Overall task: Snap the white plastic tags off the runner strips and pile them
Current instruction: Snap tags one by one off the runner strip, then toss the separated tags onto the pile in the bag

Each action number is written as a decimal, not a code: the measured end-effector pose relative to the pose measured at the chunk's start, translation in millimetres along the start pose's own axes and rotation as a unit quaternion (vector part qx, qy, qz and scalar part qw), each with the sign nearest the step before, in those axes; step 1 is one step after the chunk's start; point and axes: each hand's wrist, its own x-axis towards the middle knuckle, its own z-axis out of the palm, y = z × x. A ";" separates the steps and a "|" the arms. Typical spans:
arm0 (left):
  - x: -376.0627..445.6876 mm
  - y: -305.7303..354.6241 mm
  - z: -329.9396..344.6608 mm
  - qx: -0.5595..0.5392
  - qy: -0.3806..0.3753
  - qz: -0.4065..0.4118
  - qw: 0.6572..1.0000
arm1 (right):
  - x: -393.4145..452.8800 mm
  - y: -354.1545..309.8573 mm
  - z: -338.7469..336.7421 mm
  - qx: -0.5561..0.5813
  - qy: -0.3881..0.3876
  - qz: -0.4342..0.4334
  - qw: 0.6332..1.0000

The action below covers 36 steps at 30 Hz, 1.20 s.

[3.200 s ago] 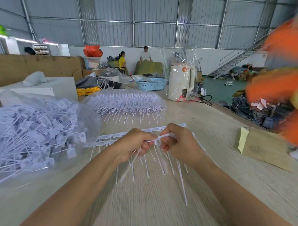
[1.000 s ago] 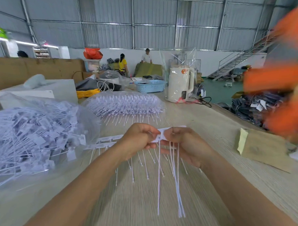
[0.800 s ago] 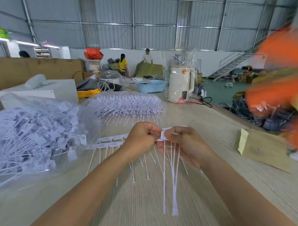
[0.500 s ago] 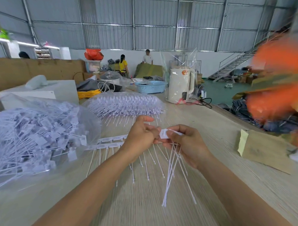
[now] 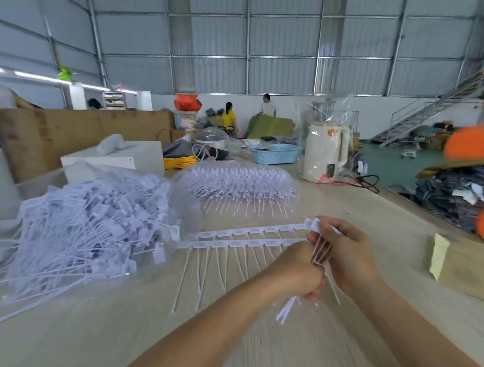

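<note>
Head view: the left hand [image 5: 300, 272] grips a bundle of snapped tags [image 5: 318, 252], whose heads the right hand [image 5: 346, 256] pinches. The thin tails could slip loose and scatter on the desk [image 5: 130, 327], or snag the runner strips [image 5: 237, 237].

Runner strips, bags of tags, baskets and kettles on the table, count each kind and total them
Runner strips: 2
Bags of tags: 2
Basket: 1
Kettle: 1
Total: 6
</note>
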 end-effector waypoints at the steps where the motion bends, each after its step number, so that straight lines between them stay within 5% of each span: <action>1: -2.7 -2.0 -3.6 0.055 0.020 0.012 0.998 | -1.7 1.2 1.4 -0.010 -0.008 -0.011 1.000; 5: -28.9 -22.7 -35.1 0.242 0.145 0.068 0.957 | -12.5 4.4 20.6 -0.033 -0.057 -0.054 0.996; 9: -77.0 -51.4 -78.7 0.270 0.257 0.138 0.918 | -30.9 3.0 69.3 -0.050 -0.160 -0.056 0.984; 12: -114.7 -71.2 -112.8 0.312 0.291 0.192 0.884 | -44.2 -1.1 123.9 -0.077 -0.215 -0.077 0.971; 15: -141.8 -100.6 -155.0 0.367 0.312 0.157 0.862 | -56.6 3.7 180.2 -0.065 -0.258 -0.044 0.963; 19: -162.7 -150.4 -209.6 0.434 0.304 0.051 0.847 | -64.1 28.5 235.1 -0.178 -0.311 -0.025 0.933; 23: -154.8 -179.8 -233.5 0.491 0.259 -0.057 0.830 | -49.2 49.6 258.4 -0.369 -0.340 -0.066 0.862; 31: -89.7 -174.0 -233.7 0.544 0.199 -0.055 0.813 | -2.2 58.3 244.8 -0.562 -0.288 -0.143 0.762; 36: -65.3 -154.4 -225.1 0.650 0.216 -0.117 0.719 | -3.6 64.8 233.3 -0.620 -0.277 -0.255 0.689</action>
